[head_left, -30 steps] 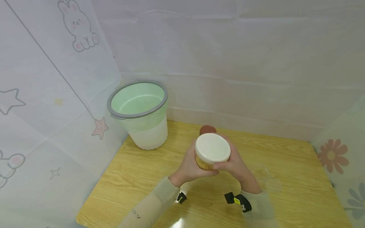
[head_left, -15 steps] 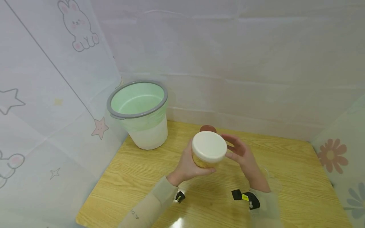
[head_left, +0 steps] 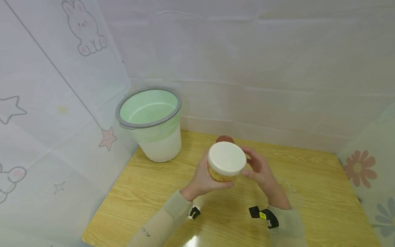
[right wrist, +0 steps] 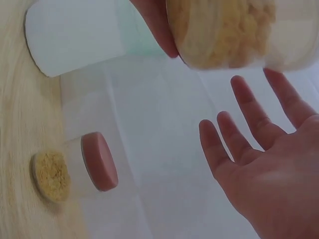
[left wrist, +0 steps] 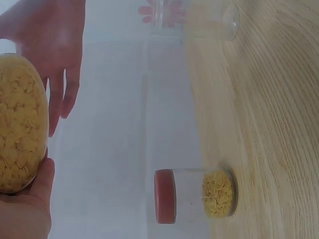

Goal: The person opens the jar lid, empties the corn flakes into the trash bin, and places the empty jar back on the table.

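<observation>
A clear jar of corn flakes with a white lid (head_left: 226,157) is held above the table, tilted. My left hand (head_left: 200,180) grips it around its lower side, with the flakes (left wrist: 20,124) visible through the base. To the right of the lid, my right hand (head_left: 261,173) has its fingers spread and relaxed. In the right wrist view these fingers (right wrist: 259,122) reach close to the lid's edge; whether they touch it I cannot tell. Behind the held jar stands a red-lidded jar (head_left: 225,138), partly hidden in the head view. Its lower part (left wrist: 218,194) contains flakes.
A green and white bucket (head_left: 162,147) with a grey rim stands at the table's back left. A clear container (left wrist: 209,21) rests on the wooden table (head_left: 148,206) to the right, very faint in the head view. Printed cloth walls (head_left: 231,68) rise behind and beside the table.
A second ago both hands held the jar. My right hand has let go and moved right, then slightly back toward the lid. The jar has shifted slightly left in my left hand.
</observation>
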`<state>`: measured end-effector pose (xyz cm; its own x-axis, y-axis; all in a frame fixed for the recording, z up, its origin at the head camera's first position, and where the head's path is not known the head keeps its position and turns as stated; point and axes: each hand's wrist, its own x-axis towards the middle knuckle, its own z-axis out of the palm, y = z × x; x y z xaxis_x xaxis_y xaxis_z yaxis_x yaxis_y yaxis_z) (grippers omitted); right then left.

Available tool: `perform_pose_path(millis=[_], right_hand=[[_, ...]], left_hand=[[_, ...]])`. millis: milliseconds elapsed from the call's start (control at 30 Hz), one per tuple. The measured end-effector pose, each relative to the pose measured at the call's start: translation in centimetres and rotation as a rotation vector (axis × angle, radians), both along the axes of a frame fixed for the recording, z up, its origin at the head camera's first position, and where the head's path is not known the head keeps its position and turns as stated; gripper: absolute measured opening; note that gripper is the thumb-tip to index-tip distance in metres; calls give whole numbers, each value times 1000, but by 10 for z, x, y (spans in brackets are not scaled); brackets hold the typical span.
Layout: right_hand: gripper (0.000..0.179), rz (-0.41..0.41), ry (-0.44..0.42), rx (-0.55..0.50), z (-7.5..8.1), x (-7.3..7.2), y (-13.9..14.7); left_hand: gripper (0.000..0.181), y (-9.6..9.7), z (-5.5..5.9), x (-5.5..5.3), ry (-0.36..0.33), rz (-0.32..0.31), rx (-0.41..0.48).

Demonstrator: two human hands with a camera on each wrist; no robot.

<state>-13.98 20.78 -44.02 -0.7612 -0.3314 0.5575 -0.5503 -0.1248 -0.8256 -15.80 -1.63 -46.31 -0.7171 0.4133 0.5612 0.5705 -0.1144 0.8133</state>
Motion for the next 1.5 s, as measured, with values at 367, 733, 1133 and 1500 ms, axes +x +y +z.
perform_pose_path(millis=[367,733,1133,1500], right_hand=[[98,84,-81,-56,-5,1,-25],[74,-31,-55,-55,-6,0,-1],[53,15,7,-36,0,4,3],[103,109,-72,-78,-4,1,-22]], left_hand=[[107,4,-6,2,16,-18,-23],[107,0,-3,1,-1,7,-14],[108,-1,3,3,2,14,-13],[105,6,-3,4,-3,-29,-47]])
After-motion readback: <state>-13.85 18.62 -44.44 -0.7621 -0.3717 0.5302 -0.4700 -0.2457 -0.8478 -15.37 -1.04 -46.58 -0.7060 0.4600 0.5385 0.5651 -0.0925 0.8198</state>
